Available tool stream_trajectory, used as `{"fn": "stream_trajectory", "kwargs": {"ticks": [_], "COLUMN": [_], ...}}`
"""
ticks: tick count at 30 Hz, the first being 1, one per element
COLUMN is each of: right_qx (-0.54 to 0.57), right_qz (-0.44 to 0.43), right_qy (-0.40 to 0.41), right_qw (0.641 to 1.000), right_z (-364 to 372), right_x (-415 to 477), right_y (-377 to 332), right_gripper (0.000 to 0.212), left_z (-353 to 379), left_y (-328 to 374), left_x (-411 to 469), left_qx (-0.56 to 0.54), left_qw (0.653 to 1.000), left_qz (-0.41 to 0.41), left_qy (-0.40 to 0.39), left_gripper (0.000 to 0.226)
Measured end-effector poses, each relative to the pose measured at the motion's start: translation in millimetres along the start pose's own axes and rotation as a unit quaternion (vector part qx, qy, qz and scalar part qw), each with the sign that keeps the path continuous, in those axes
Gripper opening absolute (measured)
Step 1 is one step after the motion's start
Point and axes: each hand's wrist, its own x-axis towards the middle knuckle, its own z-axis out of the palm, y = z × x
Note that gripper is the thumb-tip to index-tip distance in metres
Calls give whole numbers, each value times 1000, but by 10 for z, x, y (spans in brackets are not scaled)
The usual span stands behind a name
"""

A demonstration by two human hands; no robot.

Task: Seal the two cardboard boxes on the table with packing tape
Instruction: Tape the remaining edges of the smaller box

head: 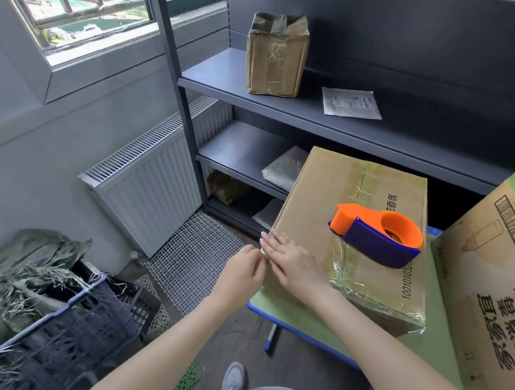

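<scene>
A flat cardboard box [317, 199] lies on the green table [275, 310], its lid closed and clear tape shining along its seam and near edges. An orange and blue tape dispenser [377, 233] rests on top of it, untouched. My right hand [291, 262] lies flat on the box's near left corner, fingers straight, pressing tape down. My left hand [243, 273] is just off that corner with fingers curled, seeming to pinch the tape end at the edge. A second, larger printed cardboard box [492, 299] stands at the right.
A grey shelf unit [287, 101] stands behind the table, holding a taped brown box [276, 54], a paper sheet [351, 103] and wrapped parcels lower down. A radiator [150, 187] is at left. A dark crate [67, 327] with straw and netting sits on the floor.
</scene>
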Motion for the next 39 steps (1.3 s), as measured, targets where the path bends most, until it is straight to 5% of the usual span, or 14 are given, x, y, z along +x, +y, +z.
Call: {"fn": "stream_trajectory", "kwargs": {"ticks": [6,11,16,20,32,39], "right_qx": [-62,-42,-51,-65,40,-41], "right_qz": [-14,-29,25,76,117,327], "right_qy": [12,-77,-80,-119,-77,99], "right_qw": [998,996,995,988,989,939], "right_z": [-14,-124,-356,-445,-651,-1059], "right_x": [-40,-3,-318,-739,-1059,-1912], "right_y": [-39,74,254,427,472,833], "right_gripper": [48,50,58,60,58,34], "left_z": [71,-170,-124,216,469,1063], "left_y": [40,107,425,591,636,1313], "left_x": [-63,54,51,15,-2,2], "left_qx": [96,198,135,86,138,113], "left_qw": [995,979,975,959,923,882], "left_qz": [24,51,165,269,356,457], "left_qy": [-12,-19,62,13,43,-38], "left_gripper": [20,26,24,18,31,38]}}
